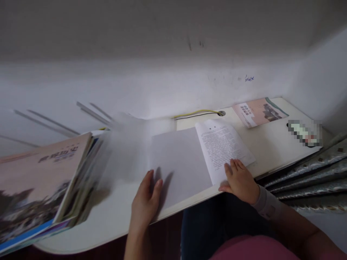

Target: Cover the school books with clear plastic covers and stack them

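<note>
Right hand (238,178) spread flat on the booklet (179,159), printed page; left hand (148,202), fingers together, on its blank page. Blurred leaves (121,151) at its left could crease under pressure.

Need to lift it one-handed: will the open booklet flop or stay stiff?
Probably floppy: the booklet looks thin, its pages blurred mid-turn. Likely light. It may slide on the smooth desk; left hand and right hand rest on it.
</note>
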Demonstrator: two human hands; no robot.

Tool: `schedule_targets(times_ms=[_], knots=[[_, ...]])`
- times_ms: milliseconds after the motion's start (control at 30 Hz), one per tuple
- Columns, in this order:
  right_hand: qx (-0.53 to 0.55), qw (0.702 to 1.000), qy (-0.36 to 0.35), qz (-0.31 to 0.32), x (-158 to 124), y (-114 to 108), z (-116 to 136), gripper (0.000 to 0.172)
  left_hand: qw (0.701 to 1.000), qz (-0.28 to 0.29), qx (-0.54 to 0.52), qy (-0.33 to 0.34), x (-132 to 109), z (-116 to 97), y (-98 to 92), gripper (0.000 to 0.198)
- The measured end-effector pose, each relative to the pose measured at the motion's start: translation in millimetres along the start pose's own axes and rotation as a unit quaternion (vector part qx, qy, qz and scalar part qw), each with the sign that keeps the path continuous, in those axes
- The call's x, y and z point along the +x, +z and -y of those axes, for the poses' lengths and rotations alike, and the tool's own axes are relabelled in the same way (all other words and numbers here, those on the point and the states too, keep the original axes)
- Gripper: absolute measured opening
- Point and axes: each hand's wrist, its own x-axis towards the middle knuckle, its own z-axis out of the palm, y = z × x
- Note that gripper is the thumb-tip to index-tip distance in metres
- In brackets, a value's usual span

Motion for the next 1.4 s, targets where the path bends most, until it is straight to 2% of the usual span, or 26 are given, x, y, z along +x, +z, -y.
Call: schedule_targets(times_ms=[100, 233, 400, 800, 1200, 1333, 1400], knots=[[0.01, 1.0, -0.011, -0.016, 18.4, -1.3, -7.6, 0.08, 1.0, 0.008, -0.003, 0.0, 0.7, 1.0, -1.1, 0.063], [0.016, 0.999, -0.034, -0.005, 33.4, 8.1, -19.4, 0.068, 1.0, 0.012, -0.015, -0.003, 0.6, 1.2, -3.1, 0.061], [0.011, 1.0, -0.027, -0.012, 24.6, 16.9, -22.3, 0.07, 1.0, 0.006, -0.01, 0.008, 0.9, 2.6, -2.7, 0.06], [-0.033, 0.999, 0.0, -0.011, 22.8, 12.4, -19.6, 0.075, 1.0, 0.012, -0.007, -0.015, -1.1, 4.2, -7.4, 0.062], [-0.06, 0.998, 0.023, -0.007, 21.5, 10.9, -24.2, 0.072, 1.0, -0.009, 0.0, 0.005, -1.1, 3.2, -4.7, 0.058], [-0.046, 0.999, 0.026, -0.008, 31.8, 4.2, -28.8, 0.062, 1.0, 0.003, 0.009, 0.008, -0.7, 3.0, -2.9, 0.06], [-0.023, 1.0, 0.002, -0.013, 45.5, -0.3, -32.5, 0.053, 1.0, 0.009, 0.014, 0.015, -0.2, 3.2, -1.4, 0.06]])
